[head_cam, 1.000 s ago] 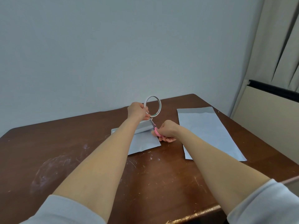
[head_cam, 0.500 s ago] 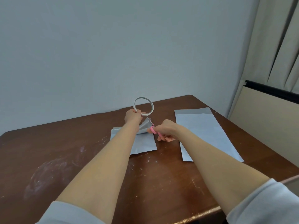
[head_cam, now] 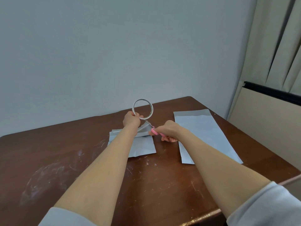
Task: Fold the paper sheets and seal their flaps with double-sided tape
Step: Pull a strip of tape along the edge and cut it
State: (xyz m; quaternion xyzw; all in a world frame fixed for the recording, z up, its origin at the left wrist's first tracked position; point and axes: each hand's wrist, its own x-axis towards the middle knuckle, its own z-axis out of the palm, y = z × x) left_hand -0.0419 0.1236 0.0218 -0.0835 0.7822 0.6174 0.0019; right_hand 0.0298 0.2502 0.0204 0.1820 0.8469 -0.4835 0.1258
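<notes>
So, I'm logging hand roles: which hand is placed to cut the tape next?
Right. The right hand grips the pink scissors, blades by the tape roll that the left hand holds up.

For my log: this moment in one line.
left hand grips tape roll | right hand grips scissors, blades near roll | folded sheet beneath

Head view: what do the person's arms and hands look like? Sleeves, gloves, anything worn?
The left hand and right hand are bare: no gloves, and no watch or band shows on either wrist. The forearms are uncovered. The left sleeve and right sleeve are plain pale blue-grey fabric with no markings, ending near the elbows.
</notes>
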